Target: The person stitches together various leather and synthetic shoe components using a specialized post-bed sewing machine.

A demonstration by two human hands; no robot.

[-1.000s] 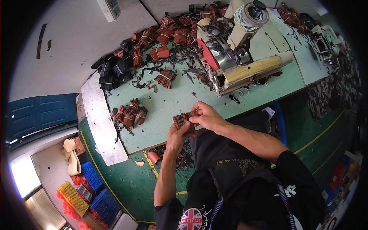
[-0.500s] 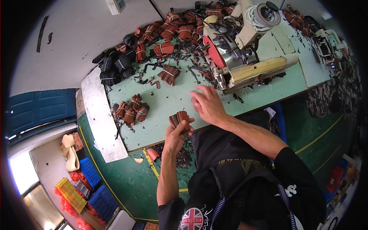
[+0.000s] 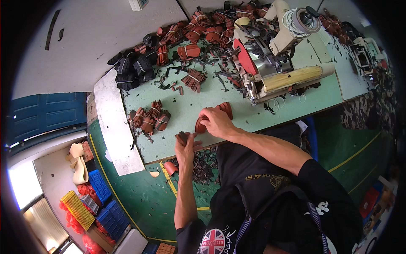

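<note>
My left hand (image 3: pixel 186 147), near the table's front edge, is closed on a small stack of dark brown leather pieces (image 3: pixel 182 136). Just right of it, my right hand (image 3: pixel 219 122) is closed on reddish-brown leather pieces (image 3: pixel 200 126), low over the green tabletop. More reddish-brown leather (image 3: pixel 227 109) shows beyond its knuckles; I cannot tell whether this belongs to the same stack. Several tied leather bundles (image 3: pixel 149 123) lie to the left of my hands. Another tied bundle (image 3: pixel 194 80) lies farther back, its strips fanned out at both ends.
A cream sewing-type machine (image 3: pixel 292 78) with a red guard stands at the right. Black bundles (image 3: pixel 131 70) and many red-brown bundles (image 3: pixel 196 31) line the table's back. Dark scraps are strewn over the green table (image 3: pixel 169 103). Thin white rings (image 3: pixel 274 105) lie by the machine.
My right hand, empty and raised before, has come down leftward onto reddish-brown leather pieces. My left hand has shifted left and down, and the brown stack in it now appears smaller and darker.
</note>
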